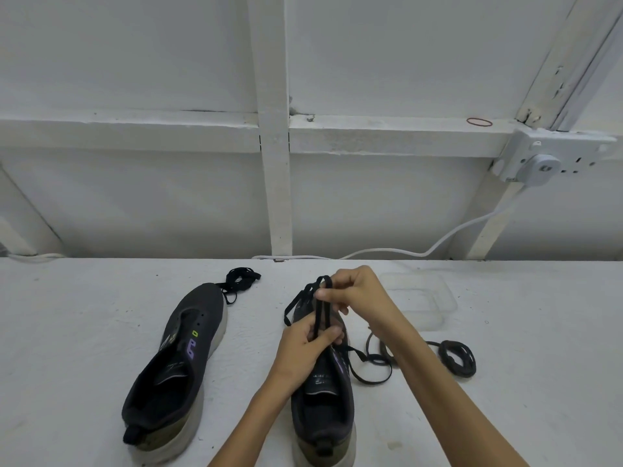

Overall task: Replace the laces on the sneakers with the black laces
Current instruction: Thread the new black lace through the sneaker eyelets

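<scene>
Above the sneaker (323, 402) on the white bench (84, 298), the left hand (308, 343) and the right hand (359, 294) each pinch the black lace (320, 315) with curled fingers (328, 333), the lace stretched between them over the shoe's front.

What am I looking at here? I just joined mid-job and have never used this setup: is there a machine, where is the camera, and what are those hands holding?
There is no machine: a person works with two bare hands. The single picture comes from a camera worn on their head, looking forward and down. On the white table lie two dark sneakers. The left sneaker shows empty eyelets, with a bundle of black lace just past its toe. The left hand and right hand work over the right sneaker, both pinching a flat black lace pulled up in a loop. Right of that shoe lies a coiled dark lace, and behind the right hand a clear plastic tray.
</scene>
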`<state>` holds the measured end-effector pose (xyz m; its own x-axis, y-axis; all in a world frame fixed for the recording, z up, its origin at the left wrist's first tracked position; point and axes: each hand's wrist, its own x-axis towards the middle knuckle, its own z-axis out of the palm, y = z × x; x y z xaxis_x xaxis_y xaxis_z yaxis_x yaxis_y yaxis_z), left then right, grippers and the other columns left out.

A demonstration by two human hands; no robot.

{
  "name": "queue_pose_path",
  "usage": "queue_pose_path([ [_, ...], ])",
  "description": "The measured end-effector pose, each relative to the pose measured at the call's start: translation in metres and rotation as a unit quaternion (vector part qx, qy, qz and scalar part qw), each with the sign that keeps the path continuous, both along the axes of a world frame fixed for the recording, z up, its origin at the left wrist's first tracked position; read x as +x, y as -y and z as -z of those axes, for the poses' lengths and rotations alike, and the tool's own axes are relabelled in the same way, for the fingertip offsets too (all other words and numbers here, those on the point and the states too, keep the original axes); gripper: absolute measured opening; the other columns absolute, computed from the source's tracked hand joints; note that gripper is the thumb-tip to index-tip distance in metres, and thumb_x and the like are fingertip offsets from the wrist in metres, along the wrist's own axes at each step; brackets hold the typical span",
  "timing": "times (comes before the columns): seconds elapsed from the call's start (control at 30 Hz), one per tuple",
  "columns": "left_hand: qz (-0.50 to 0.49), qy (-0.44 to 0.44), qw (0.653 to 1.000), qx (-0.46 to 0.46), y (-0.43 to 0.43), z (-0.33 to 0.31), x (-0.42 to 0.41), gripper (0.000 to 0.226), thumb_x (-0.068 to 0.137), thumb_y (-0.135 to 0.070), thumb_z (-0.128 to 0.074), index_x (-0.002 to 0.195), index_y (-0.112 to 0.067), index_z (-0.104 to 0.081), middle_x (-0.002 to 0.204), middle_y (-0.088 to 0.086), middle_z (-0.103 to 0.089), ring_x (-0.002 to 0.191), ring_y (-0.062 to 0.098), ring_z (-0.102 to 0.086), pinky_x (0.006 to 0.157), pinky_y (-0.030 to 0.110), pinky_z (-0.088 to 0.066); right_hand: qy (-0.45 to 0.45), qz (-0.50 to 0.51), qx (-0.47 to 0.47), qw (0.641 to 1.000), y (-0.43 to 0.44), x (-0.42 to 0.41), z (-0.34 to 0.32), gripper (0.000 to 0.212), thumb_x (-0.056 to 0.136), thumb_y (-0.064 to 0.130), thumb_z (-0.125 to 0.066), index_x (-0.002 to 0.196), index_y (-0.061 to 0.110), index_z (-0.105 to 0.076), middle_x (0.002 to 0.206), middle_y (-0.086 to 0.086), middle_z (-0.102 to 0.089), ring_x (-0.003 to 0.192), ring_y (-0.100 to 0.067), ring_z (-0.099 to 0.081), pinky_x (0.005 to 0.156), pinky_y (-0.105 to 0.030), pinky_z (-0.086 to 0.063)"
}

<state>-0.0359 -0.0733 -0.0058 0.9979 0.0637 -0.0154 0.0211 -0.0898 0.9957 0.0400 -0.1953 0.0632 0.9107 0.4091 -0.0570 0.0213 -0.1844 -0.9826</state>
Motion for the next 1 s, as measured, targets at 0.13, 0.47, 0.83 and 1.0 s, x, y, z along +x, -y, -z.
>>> queue_pose_path([
  [0.13,0.006,-0.001,1.0,-0.009,-0.002,0.002,-0.001,0.004,0.091,-0.012,-0.065,0.093,-0.012,-0.069,0.08,0.007,-0.073,0.08,0.016,-0.07,0.077,0.02,-0.052,-0.003,0.024,0.06,0.998,-0.004,0.012,-0.027,0.013,0.08,-0.006,-0.071,0.07,0.002,-0.07,0.048,0.002,-0.057,0.042,-0.007,-0.046,0.043,-0.017,-0.036],
  [0.47,0.017,-0.006,1.0,-0.019,-0.005,0.008,0.003,0.012,0.095,-0.018,-0.06,0.095,-0.01,-0.069,0.082,0.003,-0.073,0.079,0.015,-0.069,0.078,0.023,-0.053,-0.033,0.079,0.2,0.976,-0.005,0.048,-0.061,0.011,0.089,0.002,-0.065,0.098,-0.004,-0.069,0.09,-0.015,-0.065,0.061,-0.013,-0.064,0.056,-0.018,-0.052],
  [0.83,0.004,-0.007,1.0,-0.003,-0.002,0.01,0.003,0.01,0.095,-0.019,-0.059,0.098,-0.016,-0.069,0.081,-0.001,-0.075,0.079,0.012,-0.07,0.079,0.02,-0.052,-0.043,-0.094,-0.183,0.978,0.004,0.008,0.001,0.023,0.083,0.03,-0.076,0.069,0.013,-0.07,0.06,-0.008,-0.057,0.057,-0.014,-0.05,0.049,-0.021,-0.032],
  [1.0,-0.001,-0.001,1.0,-0.02,-0.003,0.005,0.003,0.009,0.093,-0.013,-0.062,0.099,-0.009,-0.067,0.08,0.002,-0.074,0.078,0.014,-0.071,0.077,0.018,-0.052,-0.034,-0.036,-0.104,0.993,-0.002,0.011,-0.003,0.017,0.082,0.008,-0.074,0.066,0.005,-0.068,0.053,-0.007,-0.056,0.049,-0.01,-0.049,0.048,-0.02,-0.034],
])
